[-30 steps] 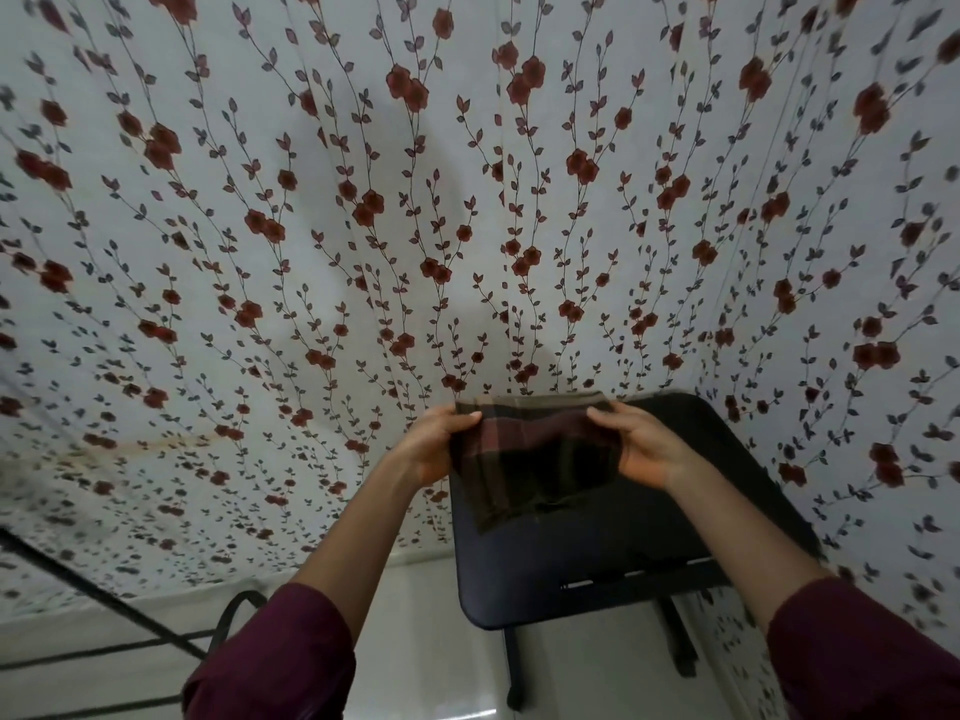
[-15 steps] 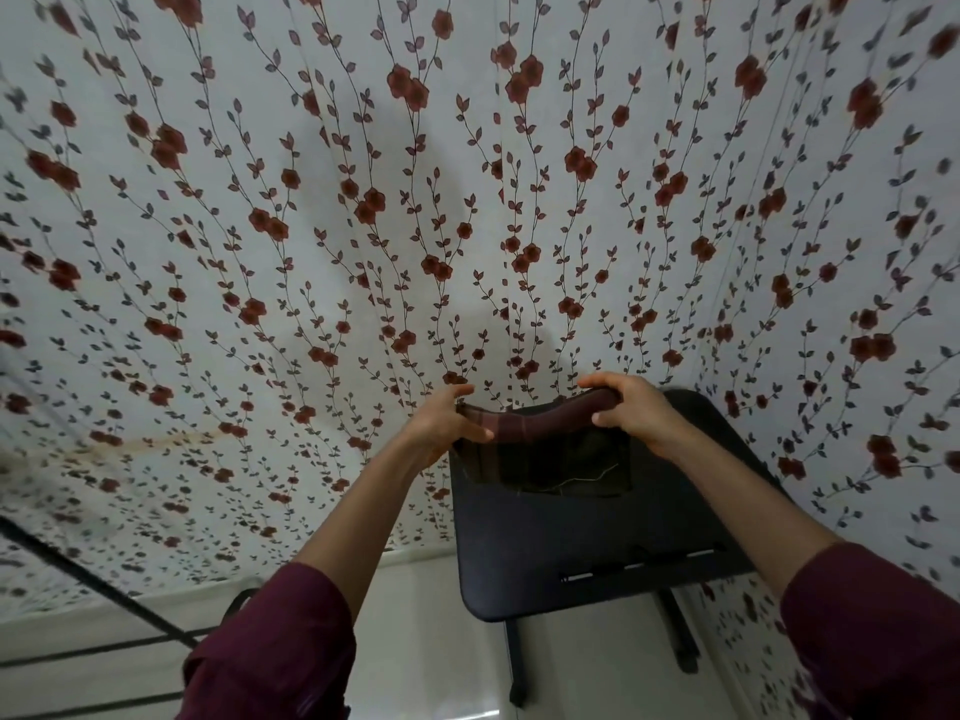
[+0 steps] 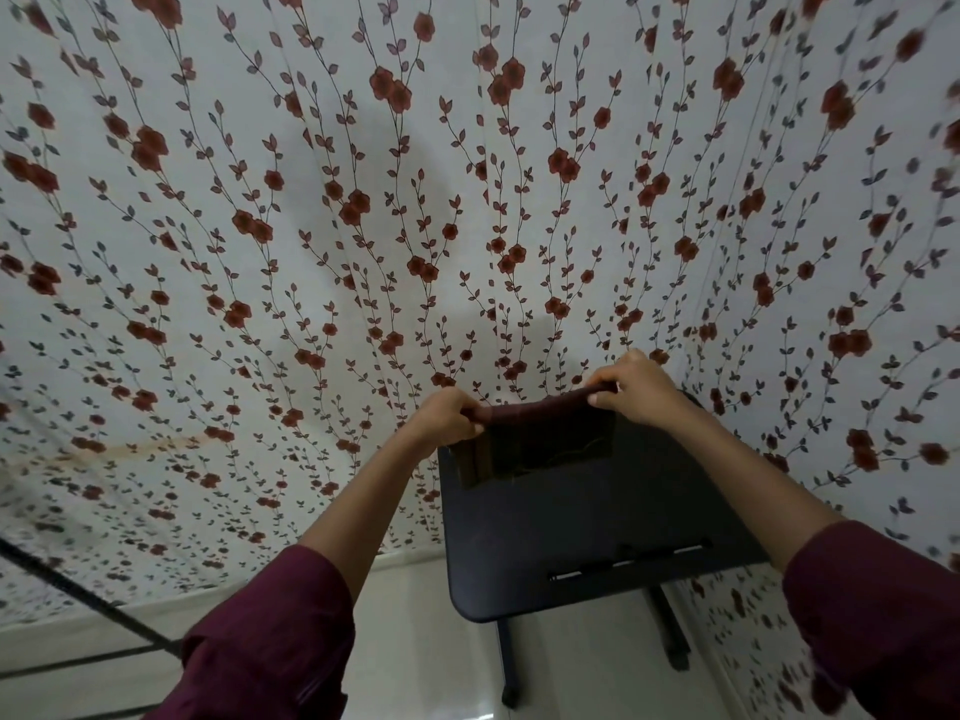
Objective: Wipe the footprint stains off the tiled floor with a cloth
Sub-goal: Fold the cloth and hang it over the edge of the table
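A dark plaid cloth (image 3: pixel 540 439) hangs folded over the far end of a black table (image 3: pixel 582 522). Its top fold runs as a maroon roll between my two hands. My left hand (image 3: pixel 447 415) pinches the cloth's left end and my right hand (image 3: pixel 631 389) pinches its right end, both held up in front of the flowered wall. A strip of pale tiled floor (image 3: pixel 415 641) shows at the bottom; no footprint stain is visible in it.
Flower-patterned wallpaper (image 3: pixel 363 226) covers the wall ahead and the wall on the right. The black table stands on dark wheeled legs (image 3: pixel 670 636) in the corner. A dark thin bar (image 3: pixel 78 595) crosses the lower left above the floor.
The cloth went from spread open between my hands to folded down, its top edge gathered into a roll. Both hands rose a little and stayed on the cloth's ends.
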